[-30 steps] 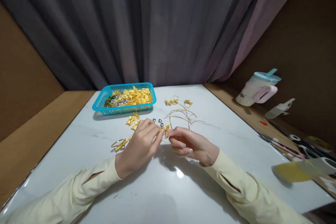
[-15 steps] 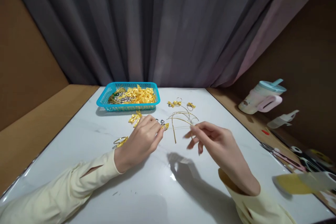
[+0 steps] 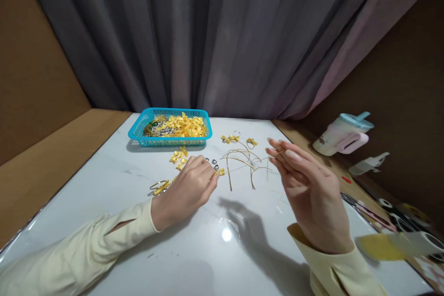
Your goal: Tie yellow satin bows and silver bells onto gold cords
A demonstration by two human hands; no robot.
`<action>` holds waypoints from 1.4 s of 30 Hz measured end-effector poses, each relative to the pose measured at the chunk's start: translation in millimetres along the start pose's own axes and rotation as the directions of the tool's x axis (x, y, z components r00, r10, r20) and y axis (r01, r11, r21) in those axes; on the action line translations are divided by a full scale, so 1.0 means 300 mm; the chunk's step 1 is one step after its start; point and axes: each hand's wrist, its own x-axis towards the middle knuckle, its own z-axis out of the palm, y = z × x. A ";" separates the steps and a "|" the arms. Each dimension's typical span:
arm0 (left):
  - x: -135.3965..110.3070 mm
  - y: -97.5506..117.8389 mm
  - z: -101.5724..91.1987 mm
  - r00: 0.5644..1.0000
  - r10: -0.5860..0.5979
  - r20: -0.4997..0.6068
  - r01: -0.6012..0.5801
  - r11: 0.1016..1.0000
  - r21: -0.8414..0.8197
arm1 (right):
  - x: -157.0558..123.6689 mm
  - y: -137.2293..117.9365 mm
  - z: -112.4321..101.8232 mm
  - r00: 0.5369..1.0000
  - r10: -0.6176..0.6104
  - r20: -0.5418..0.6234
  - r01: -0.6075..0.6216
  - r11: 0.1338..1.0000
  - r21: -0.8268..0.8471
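My left hand [image 3: 194, 180] is closed in a pinch on a small yellow ribbon bow [image 3: 221, 172] low over the table. A thin gold cord [image 3: 262, 162] runs from the bow toward my right hand [image 3: 310, 189], which is raised on the right. There the thumb presses against the nearly straight fingers, with the cord's end between them. Between the hands lie several loose gold cords [image 3: 228, 171]. Just beyond my left fingertips are small silver beads [image 3: 214, 161]. Other yellow bows [image 3: 178, 155] lie behind and beside my left hand, one with a gold loop [image 3: 158, 185].
A blue basket [image 3: 169, 140] at the back left holds yellow bows, silver beads and gold cord. Finished-looking looped bows [image 3: 252, 142] lie at the back. To the right stand a lidded cup [image 3: 338, 136], a small clear bottle [image 3: 367, 165], scissors [image 3: 373, 215] and a yellow roll [image 3: 388, 246].
My right hand has moved right and up, drawing the gold cord out from the bow. My left hand stays almost in place, still pinching the bow.
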 end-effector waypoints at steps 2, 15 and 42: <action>-0.002 -0.002 0.002 1.000 0.006 0.003 -0.006 1.000 0.014 | 0.021 -0.010 -0.015 0.987 0.161 -0.017 -0.158 0.978 0.136; -0.004 -0.021 0.003 1.000 0.014 -0.017 -0.013 0.998 0.068 | 0.077 -0.099 -0.153 0.888 0.410 -0.208 -0.352 0.897 0.267; 0.033 -0.073 -0.076 0.913 0.310 -0.263 -0.140 0.847 0.513 | 0.081 0.077 -0.291 0.716 0.692 0.096 -0.658 0.714 -0.240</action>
